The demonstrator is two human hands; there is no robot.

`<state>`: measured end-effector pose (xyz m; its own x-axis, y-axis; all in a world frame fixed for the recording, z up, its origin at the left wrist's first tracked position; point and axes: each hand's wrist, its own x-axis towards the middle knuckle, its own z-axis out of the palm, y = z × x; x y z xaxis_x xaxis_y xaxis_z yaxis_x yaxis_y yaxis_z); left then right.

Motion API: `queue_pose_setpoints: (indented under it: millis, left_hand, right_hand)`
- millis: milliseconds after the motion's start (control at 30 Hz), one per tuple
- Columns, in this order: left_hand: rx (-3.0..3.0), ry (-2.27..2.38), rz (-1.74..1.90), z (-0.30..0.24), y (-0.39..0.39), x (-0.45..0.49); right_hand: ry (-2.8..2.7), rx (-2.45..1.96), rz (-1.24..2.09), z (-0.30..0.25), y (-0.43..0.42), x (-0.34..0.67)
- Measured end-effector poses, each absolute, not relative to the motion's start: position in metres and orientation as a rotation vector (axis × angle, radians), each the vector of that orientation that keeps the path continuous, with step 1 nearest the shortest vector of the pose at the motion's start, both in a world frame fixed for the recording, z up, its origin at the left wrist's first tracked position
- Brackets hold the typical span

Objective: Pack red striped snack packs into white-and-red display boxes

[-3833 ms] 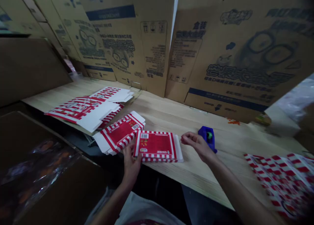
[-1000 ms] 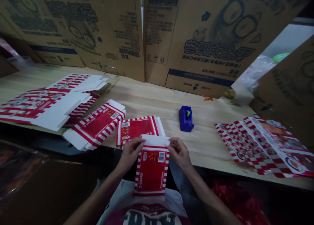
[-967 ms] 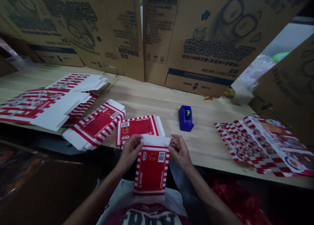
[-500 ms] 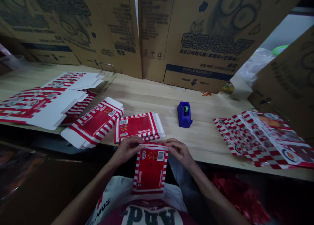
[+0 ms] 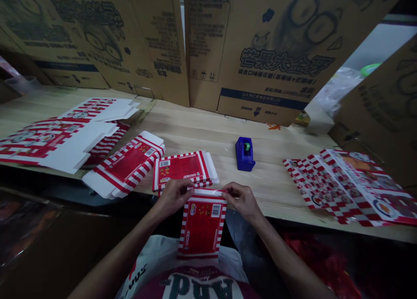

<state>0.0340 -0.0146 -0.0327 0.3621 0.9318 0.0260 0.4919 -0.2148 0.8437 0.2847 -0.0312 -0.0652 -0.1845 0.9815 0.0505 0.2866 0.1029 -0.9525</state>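
Observation:
A red carton with striped edges (image 5: 202,225) stands tilted between my body and the table edge, its barcode side facing up. My left hand (image 5: 175,197) pinches the carton's top left corner, and my right hand (image 5: 243,200) pinches the top right corner. A white and red flap edge runs between the two pinches. Just beyond lies a small stack of flattened red cartons (image 5: 182,166), close to my left fingers. Another folded stack of cartons (image 5: 128,162) rests at an angle to its left. The blue tape dispenser (image 5: 245,154) stands on the table past my right hand.
Unfolded printed carton sheets (image 5: 65,136) lie at the left of the wooden table (image 5: 270,186). Checkered printed sheets (image 5: 352,188) fan out at the right. Large brown cardboard boxes (image 5: 260,51) wall off the back. Shiny red material (image 5: 321,264) sits below the table at right.
The carton's top edge has come up slightly and lies flatter between my hands. My right hand has shifted a little to the right. The things on the table stay in place.

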Motion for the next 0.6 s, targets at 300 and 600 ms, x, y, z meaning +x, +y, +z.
queue_pose_setpoints:
  millis: [300, 600]
  left_hand:
    - [1.907, 1.233, 0.752, -0.045, -0.02, 0.031]
    - [1.945, 1.268, 0.98, -0.073, -0.026, 0.025]
  right_hand:
    - [-1.5, -1.129, 1.119, -0.075, -0.045, 0.28]
    - [-1.305, -1.249, 0.83, -0.094, -0.018, 0.306]
